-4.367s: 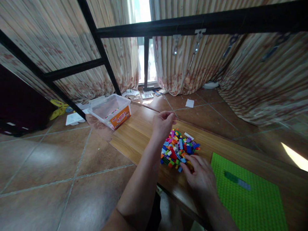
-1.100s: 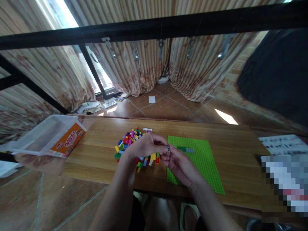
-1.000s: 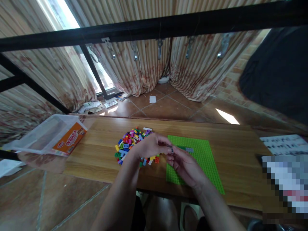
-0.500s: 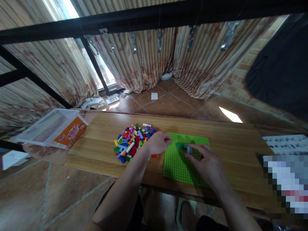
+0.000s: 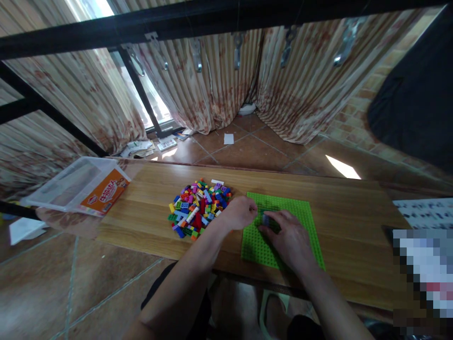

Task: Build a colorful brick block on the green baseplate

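My right hand (image 5: pixel 288 233) is over the bright green baseplate (image 5: pixel 309 236), its thumb and fingers pinching a small grey-blue toy brick (image 5: pixel 266 219). Just beyond that brick a bit of dark green shows, mostly hidden. At the left edge of the baseplate is my left hand (image 5: pixel 241 212), its fingers curled closed; whatever they may hold is hidden. Left of it lies a pile of mixed coloured toy bricks (image 5: pixel 194 212), partly covered by my left hand and forearm.
A clear plastic box (image 5: pixel 74 184) with an orange label stands at the wooden table's (image 5: pixel 141 208) left end. A printed sheet (image 5: pixel 424 212) lies at the right. A black metal bar (image 5: pixel 212 33) with hanging clips crosses above, in front of patterned curtains (image 5: pixel 219 89).
My right hand has moved left across the baseplate with the grey-blue brick, closer to my left hand. My left hand has shifted slightly right. The view has tilted a little.
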The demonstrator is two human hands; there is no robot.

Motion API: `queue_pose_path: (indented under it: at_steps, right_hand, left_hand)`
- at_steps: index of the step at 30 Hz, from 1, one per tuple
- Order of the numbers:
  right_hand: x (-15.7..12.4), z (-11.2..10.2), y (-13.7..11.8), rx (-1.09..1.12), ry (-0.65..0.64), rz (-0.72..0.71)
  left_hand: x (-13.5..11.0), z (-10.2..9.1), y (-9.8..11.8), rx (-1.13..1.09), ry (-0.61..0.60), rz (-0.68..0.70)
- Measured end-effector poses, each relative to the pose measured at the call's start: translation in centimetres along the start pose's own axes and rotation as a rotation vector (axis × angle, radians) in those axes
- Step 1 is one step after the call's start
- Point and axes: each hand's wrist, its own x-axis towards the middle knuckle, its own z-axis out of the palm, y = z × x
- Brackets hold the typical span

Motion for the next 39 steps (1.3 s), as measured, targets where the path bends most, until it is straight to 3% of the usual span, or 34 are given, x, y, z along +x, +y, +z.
queue_pose_path:
  at_steps: [5,13,24,39]
  right_hand:
    - [0.2,-0.1,0.2,-0.002,-0.008,0.035]
    - [-0.5,-2.0,1.4,0.144,0.01,0.192]
    - [-0.4,-1.3,0.2,0.106,-0.097,0.228]
    - [-0.3,-0.5,0.0,0.036,-0.088,0.179]
  left_hand:
    - [0.1,0.5,0.1,0.028,0.0,-0.01]
    - [0.5,1.3,-0.2,-0.004,0.034,-0.051]
    - [0.9,2.4,0.3,-0.05,0.056,-0.083]
    - [1.0,3.0,0.6,-0.057,0.099,-0.137]
